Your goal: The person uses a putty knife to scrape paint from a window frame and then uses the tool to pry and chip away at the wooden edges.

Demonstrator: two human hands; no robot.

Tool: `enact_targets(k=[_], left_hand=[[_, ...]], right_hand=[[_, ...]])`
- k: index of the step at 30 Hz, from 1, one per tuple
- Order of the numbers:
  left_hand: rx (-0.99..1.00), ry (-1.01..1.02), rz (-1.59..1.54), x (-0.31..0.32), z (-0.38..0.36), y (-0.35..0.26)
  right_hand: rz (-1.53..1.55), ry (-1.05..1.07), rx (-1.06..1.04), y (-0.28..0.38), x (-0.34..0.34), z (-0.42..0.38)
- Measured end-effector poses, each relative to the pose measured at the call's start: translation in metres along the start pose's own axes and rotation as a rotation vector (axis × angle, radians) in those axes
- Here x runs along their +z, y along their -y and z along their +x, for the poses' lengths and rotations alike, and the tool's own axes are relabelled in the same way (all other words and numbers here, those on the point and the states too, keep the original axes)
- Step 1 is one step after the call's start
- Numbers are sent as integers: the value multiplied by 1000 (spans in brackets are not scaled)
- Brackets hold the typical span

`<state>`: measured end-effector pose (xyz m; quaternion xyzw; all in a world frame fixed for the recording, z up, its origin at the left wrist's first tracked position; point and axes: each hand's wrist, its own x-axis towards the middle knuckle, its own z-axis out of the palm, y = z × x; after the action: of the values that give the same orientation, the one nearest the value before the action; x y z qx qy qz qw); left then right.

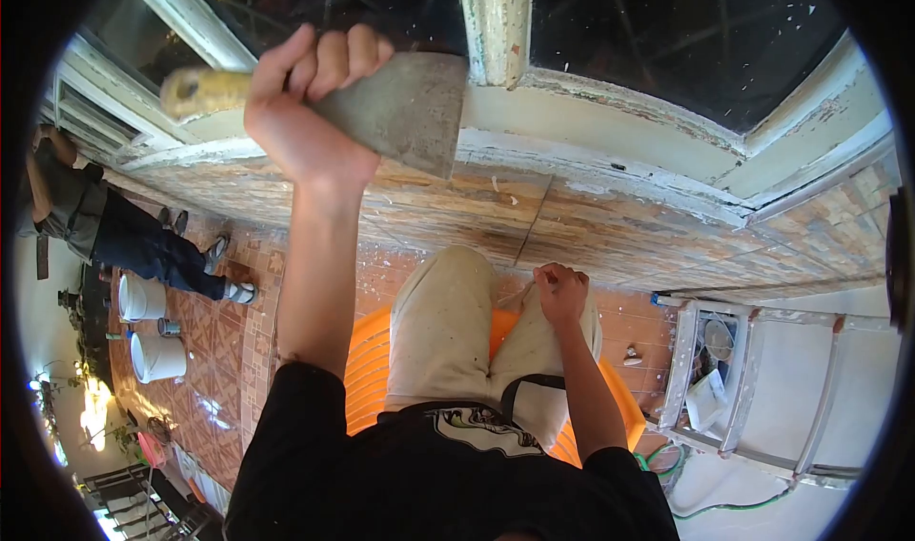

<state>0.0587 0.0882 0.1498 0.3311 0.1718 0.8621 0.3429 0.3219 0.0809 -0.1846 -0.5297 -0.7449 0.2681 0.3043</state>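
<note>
A wide metal scraper (405,107) with a yellowish handle is gripped in my left hand (319,107), its blade pointing right in front of the window frame (562,112). Paint on the frame is chipped and flaking. Lower down, my right hand (562,293) rests closed near my right knee; whatever its fingers hold, if anything, is too small to make out. I sit on an orange plastic chair (370,369), facing a stone-patterned wall (610,226) below the window.
Another person (133,231) stands at the far left, near two white buckets (157,358). A paint-spattered ladder (743,379) is at the right, with a green hose (734,508) below it. White flakes dot the tiled floor (624,331).
</note>
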Motion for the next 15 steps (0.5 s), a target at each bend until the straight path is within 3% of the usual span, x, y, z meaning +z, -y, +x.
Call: enact_targets(k=[2, 4, 8, 10, 12, 15], left_hand=[[-103, 139, -85, -2, 8, -3], [-135, 133, -125, -15, 14, -16], [-35, 39, -16, -25, 16, -26], [-17, -176, 46, 0, 7, -11], [-135, 96, -128, -4, 11, 0], [-86, 48, -27, -5, 11, -4]], right_hand=[[-11, -8, 10, 1, -1, 0], [-20, -24, 23, -1, -3, -1], [-21, -26, 14, 0, -2, -3], [-28, -16, -5, 1, -1, 1], [-15, -14, -10, 1, 0, 0], [-36, -10, 15, 2, -3, -1]])
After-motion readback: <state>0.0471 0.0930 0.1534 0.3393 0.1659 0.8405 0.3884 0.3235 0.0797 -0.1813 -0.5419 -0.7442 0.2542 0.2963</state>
